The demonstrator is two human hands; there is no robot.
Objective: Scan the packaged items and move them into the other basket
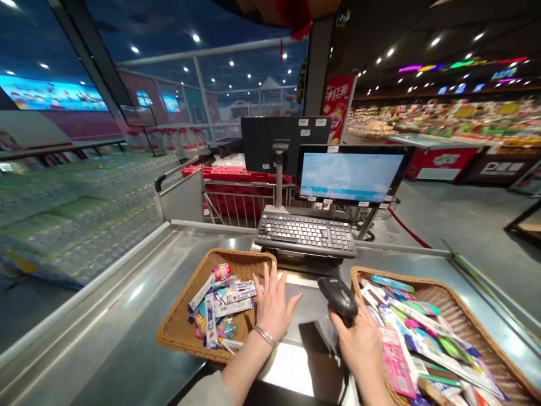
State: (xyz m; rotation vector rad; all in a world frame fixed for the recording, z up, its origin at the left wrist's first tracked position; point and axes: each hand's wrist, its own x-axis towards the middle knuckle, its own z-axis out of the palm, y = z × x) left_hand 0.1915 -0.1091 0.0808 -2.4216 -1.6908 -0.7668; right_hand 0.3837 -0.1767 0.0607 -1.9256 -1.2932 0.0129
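Right hand [359,349]: fingers [344,320] curled round a black handheld scanner [338,296], head pointing up and to the left, firm grip. Hand sits just left of the right basket [460,299], a wicker tray full of long flat packs [439,344], some pink, some with blue and green. Can't make out the pack labels.

Left hand [273,307]: fingers [270,282] spread wide, nothing in them, right at the inner rim of the left basket [177,332]. Can't tell if they touch the rim. Bracelet [265,336] on my wrist. That basket holds a loose pile of small packs [222,304], mostly white, blue and pink.

Both baskets sit on the steel table [105,316], scanner between them. Ahead, just past the baskets, a keyboard [305,234], then a monitor [350,176] beside the back of a second screen [285,144].

Behind those, a red cart [236,194]. Left of the table, stacked bottled water [84,214]. Far right, a red rope [408,228], a freezer [439,158] and packed shelves [456,121]. Far back, a netted play area [236,84].
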